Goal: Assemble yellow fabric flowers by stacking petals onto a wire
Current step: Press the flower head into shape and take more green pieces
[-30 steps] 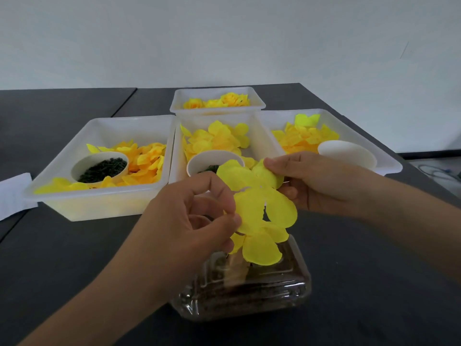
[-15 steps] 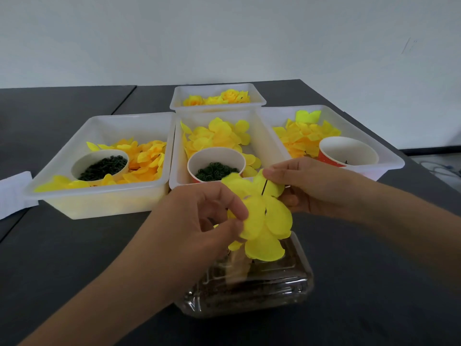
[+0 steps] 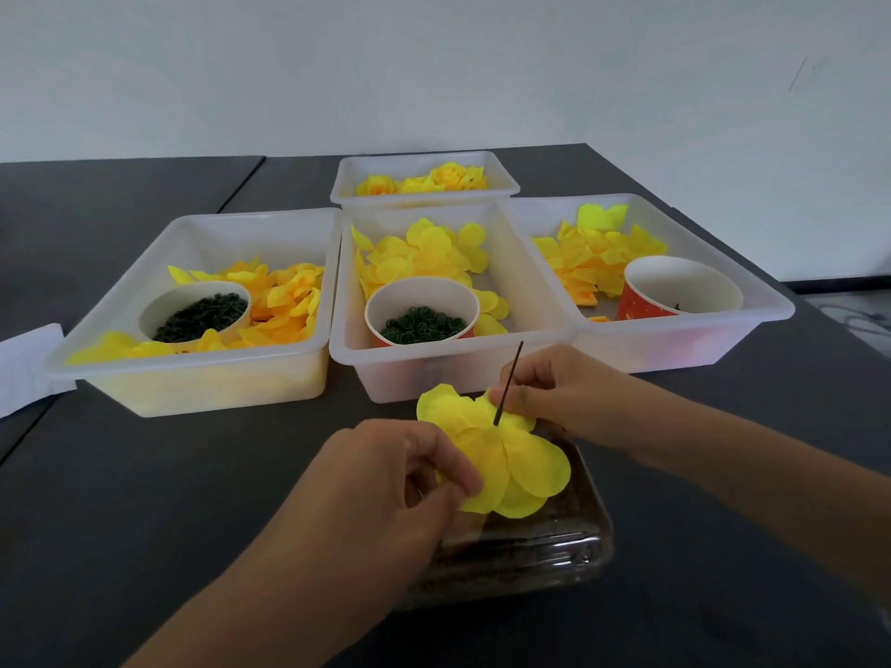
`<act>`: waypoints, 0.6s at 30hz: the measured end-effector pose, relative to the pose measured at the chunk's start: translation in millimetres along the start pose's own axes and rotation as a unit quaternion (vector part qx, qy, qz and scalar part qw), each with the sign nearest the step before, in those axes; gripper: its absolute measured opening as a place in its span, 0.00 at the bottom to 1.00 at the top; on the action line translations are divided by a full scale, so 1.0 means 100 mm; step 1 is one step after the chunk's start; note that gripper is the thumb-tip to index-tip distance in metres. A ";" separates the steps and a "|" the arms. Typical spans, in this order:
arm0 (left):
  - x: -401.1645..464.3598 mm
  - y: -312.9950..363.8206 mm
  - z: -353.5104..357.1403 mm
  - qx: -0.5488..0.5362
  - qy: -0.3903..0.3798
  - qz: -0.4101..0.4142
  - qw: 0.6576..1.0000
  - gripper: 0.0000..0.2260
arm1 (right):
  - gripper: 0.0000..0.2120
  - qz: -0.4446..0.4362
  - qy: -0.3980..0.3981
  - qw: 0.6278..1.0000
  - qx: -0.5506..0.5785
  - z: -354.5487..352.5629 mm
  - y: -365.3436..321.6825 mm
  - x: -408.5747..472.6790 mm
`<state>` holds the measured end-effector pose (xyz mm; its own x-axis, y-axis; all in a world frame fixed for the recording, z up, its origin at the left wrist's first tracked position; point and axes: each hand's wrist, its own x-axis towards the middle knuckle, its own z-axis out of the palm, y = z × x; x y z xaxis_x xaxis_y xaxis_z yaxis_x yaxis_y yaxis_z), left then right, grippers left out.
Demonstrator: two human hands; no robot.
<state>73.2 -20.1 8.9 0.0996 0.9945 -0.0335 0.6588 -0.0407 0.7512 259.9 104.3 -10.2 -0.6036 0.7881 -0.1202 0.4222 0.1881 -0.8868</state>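
Observation:
A yellow fabric flower (image 3: 511, 465) of several overlapping petals hangs in front of me, threaded on a thin dark wire (image 3: 508, 383) whose tip sticks up through its middle. My left hand (image 3: 385, 494) pinches the flower's lower left petals between thumb and fingers. My right hand (image 3: 554, 392) pinches the wire just above the petals. Both hands hover above a clear plastic box (image 3: 530, 547) with dark contents.
Three white trays stand behind: the left tray (image 3: 193, 378) with orange-yellow petals and a cup of dark green rings (image 3: 197, 315), the middle tray (image 3: 347, 301) with round petals and a ring cup (image 3: 422, 315), the right tray (image 3: 675, 335) with a red cup (image 3: 675, 291). A small tray of finished flowers (image 3: 424, 180) sits farthest back. White paper (image 3: 24, 368) lies left.
The petals have slid down the wire, so more of its dark tip shows above the flower. Both hands and the flower have dropped lower in view, uncovering the middle ring cup.

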 end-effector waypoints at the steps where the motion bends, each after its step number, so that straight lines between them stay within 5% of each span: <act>1: 0.01 0.00 -0.03 -0.019 -0.032 -0.005 0.999 0.10 | 0.15 -0.002 0.004 1.000 -0.006 0.00 0.01 0.00; 7: 0.04 0.04 -0.62 -0.142 -0.301 0.001 0.943 0.08 | 0.17 0.008 0.013 0.999 -0.035 -0.20 0.05 -0.14; 9: 0.09 0.07 -0.74 -0.187 -0.240 0.052 0.951 0.09 | 0.16 0.006 0.057 0.998 -0.038 -0.37 0.03 -0.17; 13: 0.22 0.18 -0.55 -0.136 0.036 0.147 0.979 0.14 | 0.14 0.003 0.227 0.969 -0.095 -0.90 -0.01 -0.07; 16: 0.39 0.26 -0.27 0.016 0.051 0.165 0.985 0.20 | 0.12 0.017 0.316 0.936 -0.157 -1.33 0.02 0.13; 18: 0.48 0.27 -0.10 0.001 0.034 0.136 0.990 0.19 | 0.11 0.045 0.321 0.929 -0.176 -1.55 0.07 0.27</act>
<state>88.8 27.9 34.1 0.2237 0.9510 0.2136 0.6158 -0.3077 0.7253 351.4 217.8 49.1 -0.0746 0.9759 0.2052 0.7153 0.1957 -0.6709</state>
